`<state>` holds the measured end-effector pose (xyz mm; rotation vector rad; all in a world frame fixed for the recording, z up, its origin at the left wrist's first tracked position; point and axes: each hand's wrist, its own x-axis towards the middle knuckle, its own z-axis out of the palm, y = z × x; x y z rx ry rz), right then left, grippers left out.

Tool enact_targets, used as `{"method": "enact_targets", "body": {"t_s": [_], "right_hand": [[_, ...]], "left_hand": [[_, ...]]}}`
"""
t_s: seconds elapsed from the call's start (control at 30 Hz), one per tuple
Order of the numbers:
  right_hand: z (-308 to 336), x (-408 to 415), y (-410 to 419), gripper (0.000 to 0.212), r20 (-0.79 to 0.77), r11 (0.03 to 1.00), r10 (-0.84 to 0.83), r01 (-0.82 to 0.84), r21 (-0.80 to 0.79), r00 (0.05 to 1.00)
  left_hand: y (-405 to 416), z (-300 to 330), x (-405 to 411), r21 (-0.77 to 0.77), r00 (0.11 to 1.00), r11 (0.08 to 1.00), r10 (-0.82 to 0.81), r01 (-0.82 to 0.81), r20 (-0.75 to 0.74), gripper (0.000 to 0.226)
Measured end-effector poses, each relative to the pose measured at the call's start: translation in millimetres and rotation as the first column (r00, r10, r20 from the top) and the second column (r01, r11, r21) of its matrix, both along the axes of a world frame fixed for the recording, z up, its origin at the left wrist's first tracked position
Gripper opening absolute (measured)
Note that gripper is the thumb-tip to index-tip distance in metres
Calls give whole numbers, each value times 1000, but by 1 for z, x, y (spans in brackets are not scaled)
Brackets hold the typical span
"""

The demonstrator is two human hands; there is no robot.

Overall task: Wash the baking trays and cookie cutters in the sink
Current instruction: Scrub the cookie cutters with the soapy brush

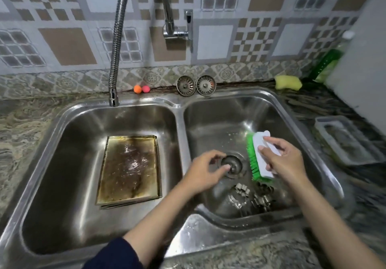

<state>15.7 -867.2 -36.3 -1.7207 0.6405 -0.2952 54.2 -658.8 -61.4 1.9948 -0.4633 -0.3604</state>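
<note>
Right hand [286,160] grips brush [261,156] — left hand [205,172] empty

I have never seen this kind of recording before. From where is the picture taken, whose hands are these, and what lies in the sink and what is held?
There is one picture, from a camera worn on a person's head, looking down at a double steel sink. No robot is here, only two bare hands. The right hand grips a scrub brush with green bristles. The left hand hovers over the drain of the right basin, fingers curled; whether it holds anything is unclear. Metal cookie cutters lie in the right basin near the person. Stained baking trays lie stacked in the left basin, near the faucet hose.
</note>
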Motion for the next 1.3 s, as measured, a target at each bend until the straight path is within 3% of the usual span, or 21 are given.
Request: {"method": "enact_targets", "body": {"t_s": [0.13,0.27,0.47,0.63,0.77,0.9,1.0,1.1,1.3], "right_hand": [[0,-13,-35,25,-22,999,40,-40,-3,999],[0,-30,-70,21,-58,993,116,-116,5,992],[-6,-35,-124,19,-72,973,221,-215,82,973],[-6,-28,-162,19,-59,955,285,-278,109,957],[11,-22,-191,18,-20,941,329,-326,91,944],[37,-7,-232,22,63,953,302,-303,8,951],[47,8,-267,34,36,943,287,-275,-186,957],[39,19,-292,51,-83,882,270,-281,-378,959],[8,19,-297,60,-201,813,253,-321,-486,946]], "left_hand": [[-67,-34,-2,283,986,953,-68,110,-154,39],[-105,-70,-2,531,979,831,-75,168,-191,42],[-146,-99,-3,720,979,673,-24,167,-204,45],[-169,-100,-1,770,991,634,46,69,-126,51],[-175,-93,-4,634,989,769,142,-84,-40,39],[-183,-68,-9,286,947,907,323,-309,-2,36],[-193,-46,-11,54,875,883,469,-466,-117,43],[-200,-33,-12,-44,806,818,554,-574,-210,45],[-216,-12,-15,-350,809,748,415,-564,-417,24]]}}
